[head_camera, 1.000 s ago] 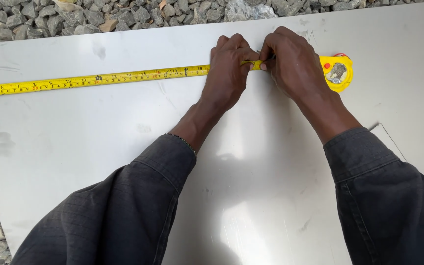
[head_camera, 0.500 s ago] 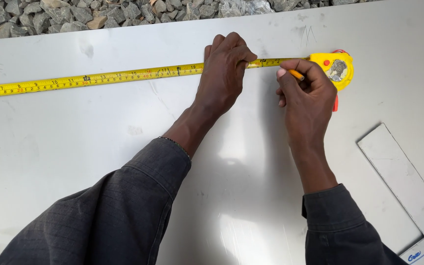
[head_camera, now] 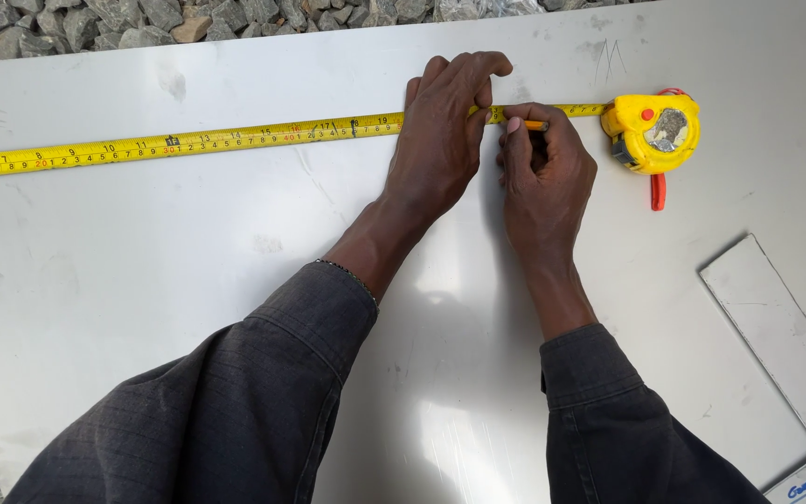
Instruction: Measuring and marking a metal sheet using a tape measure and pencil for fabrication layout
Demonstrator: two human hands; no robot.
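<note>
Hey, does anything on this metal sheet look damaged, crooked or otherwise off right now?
Mostly no. The tape lies flat and straight, pinned by the left hand, while the right hand holds a pencil at it. Only oddity: a rectangular cut-out in the sheet, lower right; it looks deliberate.

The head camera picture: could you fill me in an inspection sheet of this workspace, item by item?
Surface: large pale grey metal sheet, glossy, with faint smudges and a rectangular cut outline at its right.
Job's things: yellow measuring tape blade lying flat across the sheet; its yellow case at the right with a red strap; a thin orange pencil.
Clutter: nothing seen.
Hands: left hand pressed on the tape blade; right hand pinching the pencil, tip at the tape's edge.
Cables: nothing seen.
Surroundings: grey crushed stone beyond the sheet's far edge; dark sleeves on both arms.
</note>
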